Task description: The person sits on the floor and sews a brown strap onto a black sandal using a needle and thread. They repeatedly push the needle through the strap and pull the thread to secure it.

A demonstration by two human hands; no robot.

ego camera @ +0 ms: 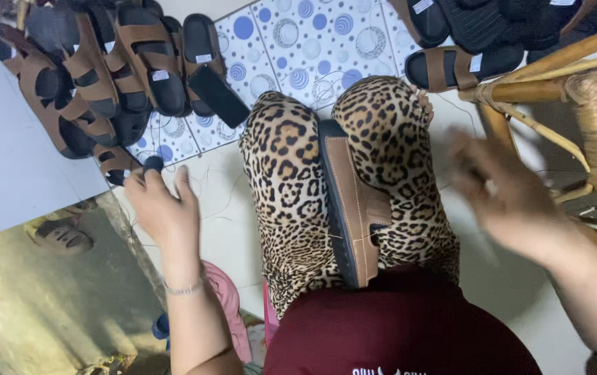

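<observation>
L hand point(163, 208) pinches a small dark rounded piece point(152, 164) at its fingertips, R hand point(503, 198) is blurred so grip can't tell, & the tan strapped sandal w/ black sole point(354, 208), inboard of both, wedged on edge betw. leopard-print knees point(284, 160), could prob. slip if they part.

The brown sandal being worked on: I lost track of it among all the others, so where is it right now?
In the head view, the brown sandal stands on edge, wedged between the person's knees in leopard-print trousers, mid-frame. The left hand and the blurred right hand are off it.
</observation>
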